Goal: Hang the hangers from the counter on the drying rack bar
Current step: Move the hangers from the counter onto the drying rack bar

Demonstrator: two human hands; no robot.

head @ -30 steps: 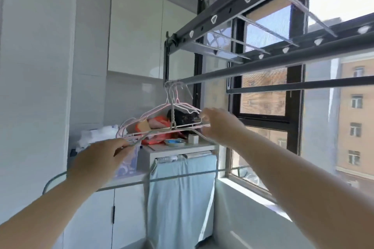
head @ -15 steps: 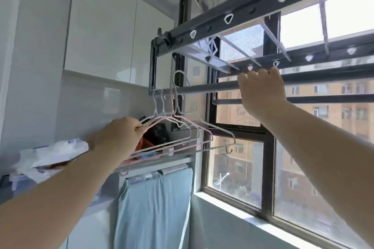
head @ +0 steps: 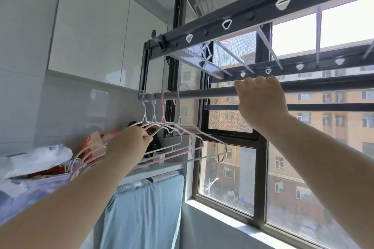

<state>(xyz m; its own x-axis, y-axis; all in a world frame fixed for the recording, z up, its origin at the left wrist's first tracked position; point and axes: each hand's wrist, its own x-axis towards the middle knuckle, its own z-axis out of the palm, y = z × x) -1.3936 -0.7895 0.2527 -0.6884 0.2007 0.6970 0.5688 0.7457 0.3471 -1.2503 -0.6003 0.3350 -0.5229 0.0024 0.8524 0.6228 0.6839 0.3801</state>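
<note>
No words or numbers can be read here. The white plastic bag [head: 40, 157] at about 8 o'clock has a small blue mark on it, but the mark is too blurry to read.

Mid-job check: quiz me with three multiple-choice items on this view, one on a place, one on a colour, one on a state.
1. The right hand is on: A the rack bar; B the window sill; C the wall cabinet.
2. The cloth below the counter is: A red; B light blue; C black.
3. The left hand is: A open, idle; B gripping the hung hangers; C pressing the glass.
Answers: A, its fingers curl over the bar; B, it shows pale blue; B, its fingers close on a hanger shoulder.
</note>
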